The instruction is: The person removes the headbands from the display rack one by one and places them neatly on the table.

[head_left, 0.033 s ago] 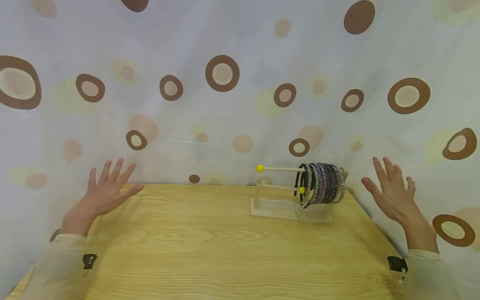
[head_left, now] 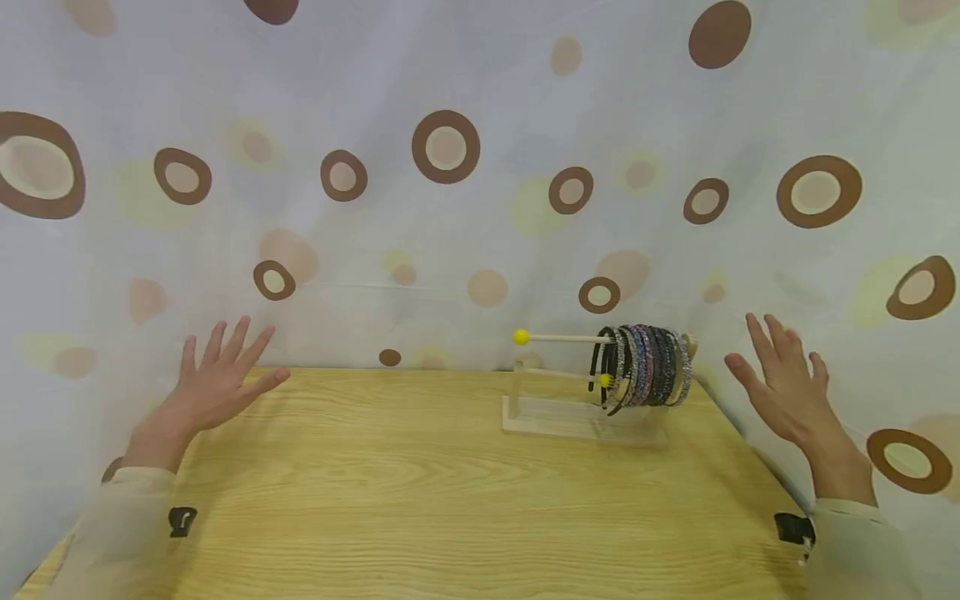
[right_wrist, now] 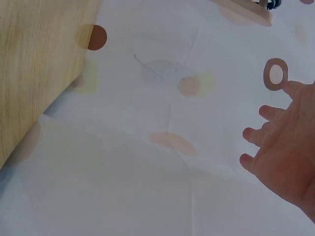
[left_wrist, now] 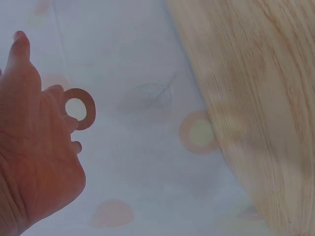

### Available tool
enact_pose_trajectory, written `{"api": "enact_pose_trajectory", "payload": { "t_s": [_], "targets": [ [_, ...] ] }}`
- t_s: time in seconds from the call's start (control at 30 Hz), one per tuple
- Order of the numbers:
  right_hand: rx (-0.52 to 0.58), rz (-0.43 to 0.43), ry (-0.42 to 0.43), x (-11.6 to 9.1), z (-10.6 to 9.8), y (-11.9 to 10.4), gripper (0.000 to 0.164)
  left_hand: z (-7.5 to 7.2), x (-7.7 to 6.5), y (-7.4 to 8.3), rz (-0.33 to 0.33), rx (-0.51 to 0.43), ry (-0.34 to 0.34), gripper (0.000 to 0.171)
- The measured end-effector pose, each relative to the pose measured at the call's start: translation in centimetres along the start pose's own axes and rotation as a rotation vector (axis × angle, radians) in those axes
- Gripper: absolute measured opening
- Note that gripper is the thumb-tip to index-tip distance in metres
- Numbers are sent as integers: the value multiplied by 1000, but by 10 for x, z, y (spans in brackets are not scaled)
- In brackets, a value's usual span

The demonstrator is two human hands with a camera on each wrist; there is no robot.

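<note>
Both hands are raised with fingers spread, holding nothing. My left hand point(head_left: 213, 383) hovers over the table's left edge, and its palm shows in the left wrist view. Out past the right edge is my right hand point(head_left: 787, 387), to the right of a wooden rack point(head_left: 555, 417) and apart from it. Several headbands point(head_left: 648, 367), black, silver glittery and bluish-pink, hang bunched at the rack's right end. A wooden rod tipped with a yellow ball point(head_left: 521, 337) sticks out leftward from the bunch; a second yellow ball point(head_left: 606, 380) sits lower, in front of the bands.
The light wood table point(head_left: 420, 483) spreads before me, with the rack near its back right corner. A pale cloth point(head_left: 465, 233) printed with brown rings hangs behind the table and at both sides. Black clips point(head_left: 793, 527) show by the sleeves.
</note>
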State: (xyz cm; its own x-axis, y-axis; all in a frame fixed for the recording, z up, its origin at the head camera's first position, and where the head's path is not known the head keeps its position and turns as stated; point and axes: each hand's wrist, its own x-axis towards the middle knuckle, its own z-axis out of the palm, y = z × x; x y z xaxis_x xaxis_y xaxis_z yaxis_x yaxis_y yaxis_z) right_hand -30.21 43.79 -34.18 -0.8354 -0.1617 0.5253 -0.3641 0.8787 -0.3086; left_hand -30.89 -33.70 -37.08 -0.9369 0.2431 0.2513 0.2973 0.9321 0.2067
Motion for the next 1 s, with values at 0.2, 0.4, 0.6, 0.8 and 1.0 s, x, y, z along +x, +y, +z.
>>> {"api": "enact_pose_trajectory", "payload": {
  "t_s": [0.2,0.4,0.6,0.8,1.0],
  "targets": [
    [235,59,103,8,11,-12,51,2,1,7,14,-26,6,84],
    [493,94,64,15,28,-15,49,5,3,19,57,-35,6,82],
    [653,148,61,13,35,-17,47,7,7,28,113,-3,28,79],
    [668,203,111,11,40,-21,48,9,10,40,150,-38,29,75],
    [738,200,154,12,46,-27,46,6,14,64,210,-100,12,81]
  ]
}}
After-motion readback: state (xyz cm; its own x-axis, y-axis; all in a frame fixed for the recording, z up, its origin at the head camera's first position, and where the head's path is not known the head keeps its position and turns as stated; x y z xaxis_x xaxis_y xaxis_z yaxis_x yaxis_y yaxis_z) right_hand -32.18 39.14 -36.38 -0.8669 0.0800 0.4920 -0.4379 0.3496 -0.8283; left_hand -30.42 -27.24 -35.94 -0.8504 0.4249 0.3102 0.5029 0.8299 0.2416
